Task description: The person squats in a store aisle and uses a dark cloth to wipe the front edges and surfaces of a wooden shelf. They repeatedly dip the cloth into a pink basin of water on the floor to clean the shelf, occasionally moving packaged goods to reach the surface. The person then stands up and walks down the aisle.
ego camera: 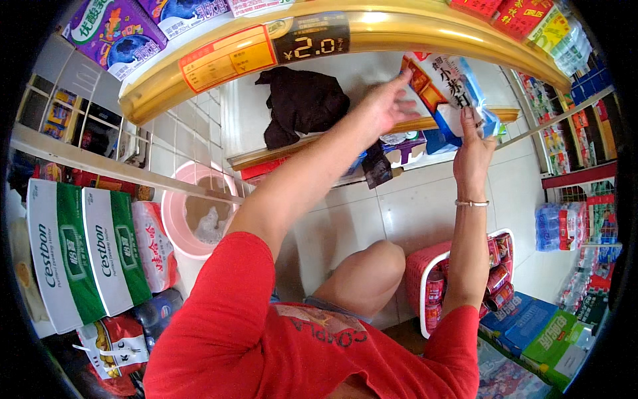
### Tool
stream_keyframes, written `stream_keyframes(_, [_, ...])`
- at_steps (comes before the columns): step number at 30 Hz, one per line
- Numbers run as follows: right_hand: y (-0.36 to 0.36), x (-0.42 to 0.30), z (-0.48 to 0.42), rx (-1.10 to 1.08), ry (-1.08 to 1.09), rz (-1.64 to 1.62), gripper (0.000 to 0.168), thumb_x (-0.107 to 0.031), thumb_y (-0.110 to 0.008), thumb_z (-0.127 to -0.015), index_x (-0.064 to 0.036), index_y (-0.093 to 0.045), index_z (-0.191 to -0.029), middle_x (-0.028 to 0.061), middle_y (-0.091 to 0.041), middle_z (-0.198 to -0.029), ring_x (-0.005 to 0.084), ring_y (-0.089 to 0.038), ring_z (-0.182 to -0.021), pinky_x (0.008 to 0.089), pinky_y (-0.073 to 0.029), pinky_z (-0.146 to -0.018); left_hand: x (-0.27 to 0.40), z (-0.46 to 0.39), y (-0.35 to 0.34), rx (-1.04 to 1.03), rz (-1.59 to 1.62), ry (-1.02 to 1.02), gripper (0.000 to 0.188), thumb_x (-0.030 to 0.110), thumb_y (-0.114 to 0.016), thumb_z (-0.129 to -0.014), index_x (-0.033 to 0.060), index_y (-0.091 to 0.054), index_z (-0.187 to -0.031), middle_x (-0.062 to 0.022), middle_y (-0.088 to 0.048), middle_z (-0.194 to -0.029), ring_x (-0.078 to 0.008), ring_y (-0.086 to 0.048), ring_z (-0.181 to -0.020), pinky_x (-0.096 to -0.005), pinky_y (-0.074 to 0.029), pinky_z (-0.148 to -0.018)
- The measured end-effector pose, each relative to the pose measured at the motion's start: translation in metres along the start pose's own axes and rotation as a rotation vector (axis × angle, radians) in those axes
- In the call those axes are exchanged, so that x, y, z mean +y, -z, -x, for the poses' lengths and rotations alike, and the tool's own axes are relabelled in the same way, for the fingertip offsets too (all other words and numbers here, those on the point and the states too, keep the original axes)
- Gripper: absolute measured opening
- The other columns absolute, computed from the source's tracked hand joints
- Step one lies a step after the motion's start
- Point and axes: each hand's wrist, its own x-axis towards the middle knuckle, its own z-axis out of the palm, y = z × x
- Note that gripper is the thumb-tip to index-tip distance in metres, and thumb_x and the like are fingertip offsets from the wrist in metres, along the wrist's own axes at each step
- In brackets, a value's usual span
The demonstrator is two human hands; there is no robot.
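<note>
My right hand (473, 144) grips the lower end of a white, blue and orange plastic food packet (438, 85), thumb on its printed front. The packet bears large dark writing, and its top passes behind the golden shelf edge. Beside the packet's left edge is my left hand (394, 104), slightly blurred, with its fingers apart and nothing held in it. Its thumb comes close to the packet; whether they touch I cannot tell. A crumpled dark brown cloth (309, 107) lies on the white shelf (244, 102), left of my left hand.
A golden shelf edge (398, 32) with price labels arches overhead. At left, a pink bucket (172, 219) of cloudy, sudsy water stands behind a wire rack (194, 114), near water cartons (55, 259). A pink-and-white basket (416, 269) of cans and several boxes (528, 324) sit at right.
</note>
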Motion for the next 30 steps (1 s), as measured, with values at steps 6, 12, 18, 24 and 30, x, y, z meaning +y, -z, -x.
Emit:
stream_keyframes(6, [-0.007, 0.004, -0.002, -0.023, 0.083, 0.068, 0.021, -0.018, -0.068, -0.087, -0.003, -0.064, -0.102, 0.0025, -0.065, -0.094, 0.0081, -0.055, -0.082, 0.0241, -0.045, -0.074, -0.017, 0.008, -0.031, -0.2, 0.143, -0.08, 0.041, 0.021, -0.071, -0.082, 0.0041, -0.054, -0.115, -0.0134, -0.062, -0.105, -0.0286, -0.061, -0.096, -0.0491, -0.05, -0.084])
stream_keyframes(12, [-0.002, 0.01, 0.0, -0.04, 0.106, 0.198, 0.022, -0.02, -0.068, -0.088, -0.002, -0.067, -0.1, 0.0018, -0.065, -0.094, 0.0074, -0.053, -0.084, 0.0232, -0.043, -0.075, -0.022, -0.003, -0.04, -0.088, 0.369, -0.107, 0.029, 0.014, -0.064, -0.087, -0.0016, -0.055, -0.109, -0.0154, -0.061, -0.106, -0.0278, -0.061, -0.095, -0.0464, -0.051, -0.084])
stream_keyframes(18, [-0.002, 0.012, 0.007, -0.034, 0.132, 0.21, 0.022, -0.019, -0.069, -0.087, -0.002, -0.068, -0.1, 0.002, -0.065, -0.091, 0.0079, -0.053, -0.083, 0.0243, -0.044, -0.074, -0.028, -0.017, -0.034, -0.11, 0.437, -0.067, 0.027, 0.019, -0.061, -0.091, 0.0026, -0.055, -0.111, -0.0115, -0.062, -0.106, -0.0275, -0.062, -0.094, -0.0452, -0.052, -0.082])
stream_keyframes(24, [0.006, 0.017, 0.01, -0.071, 0.045, 0.2, 0.02, -0.009, -0.068, -0.086, -0.001, -0.065, -0.104, 0.0053, -0.066, -0.1, 0.0115, -0.059, -0.091, 0.0257, -0.048, -0.083, -0.031, -0.028, -0.027, -0.04, 0.363, -0.092, 0.028, 0.026, -0.056, -0.093, 0.0069, -0.054, -0.114, -0.0093, -0.063, -0.109, -0.0248, -0.063, -0.098, -0.0438, -0.051, -0.086])
stream_keyframes(30, [0.006, 0.022, 0.008, 0.002, 0.122, 0.168, 0.021, -0.006, -0.067, -0.085, 0.001, -0.064, -0.105, 0.0079, -0.066, -0.103, 0.0129, -0.06, -0.092, 0.0271, -0.048, -0.085, -0.041, -0.027, -0.039, -0.008, 0.377, -0.134, 0.025, 0.022, -0.063, -0.089, 0.0031, -0.055, -0.103, -0.0118, -0.064, -0.099, -0.0237, -0.064, -0.085, -0.0401, -0.054, -0.073])
